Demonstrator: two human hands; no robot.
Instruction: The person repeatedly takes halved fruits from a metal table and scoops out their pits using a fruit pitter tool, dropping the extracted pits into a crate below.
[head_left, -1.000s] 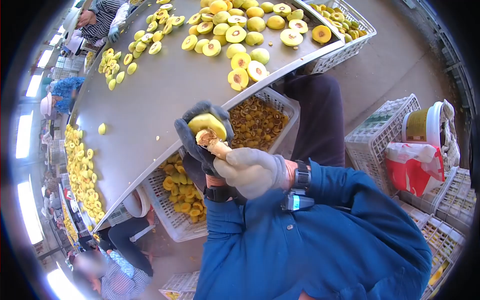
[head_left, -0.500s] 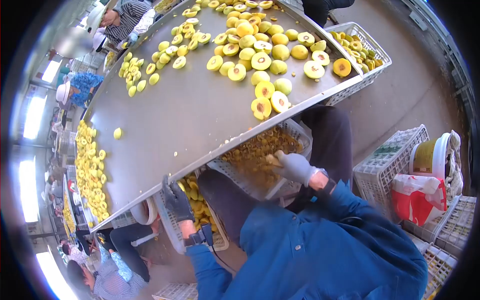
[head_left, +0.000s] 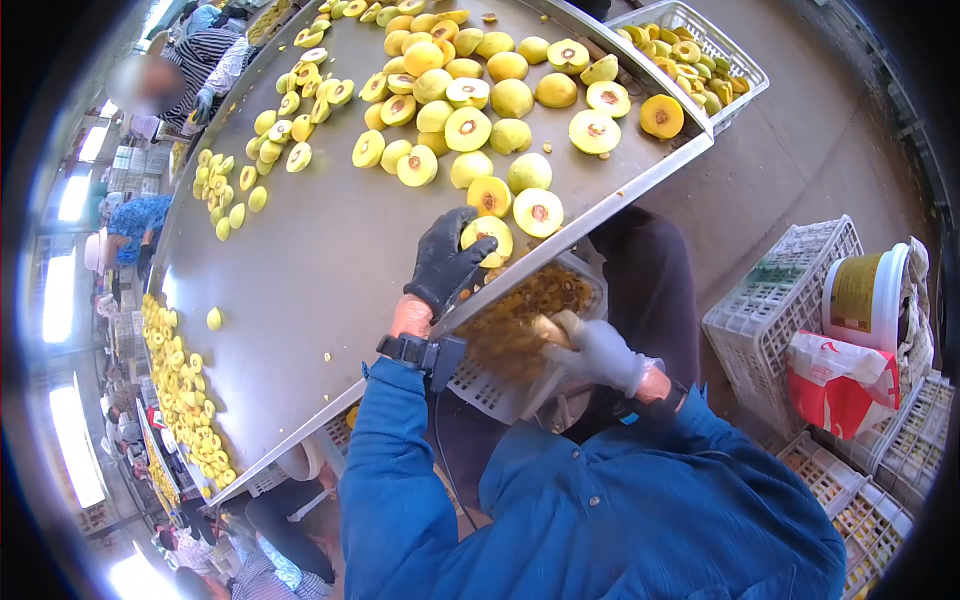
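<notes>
Kinda hard to see what's going on below the metal table (head_left: pixel 290 260): its near edge cuts off part of the white plastic crate (head_left: pixel 482 390) full of fruit scraps, and the scraps there are smeared with blur. Another crate (head_left: pixel 333 440) under that same edge is mostly covered by the blue sleeve (head_left: pixel 398 430). Workers across the table are tiny and warped by the lens.

Hands: the left hand (head_left: pixel 447 262), black glove, is over the table's near edge, fingers and thumb partly curled around a yellow stone-fruit half (head_left: pixel 483 237), cut face up. Can't tell if that half is touching the tabletop. The right hand (head_left: pixel 600 355), pale grey glove, is below the table's edge over the scrap crate, blurry but closed around a stubby tan handle (head_left: pixel 549 330); its tip is too smeared to read.
</notes>
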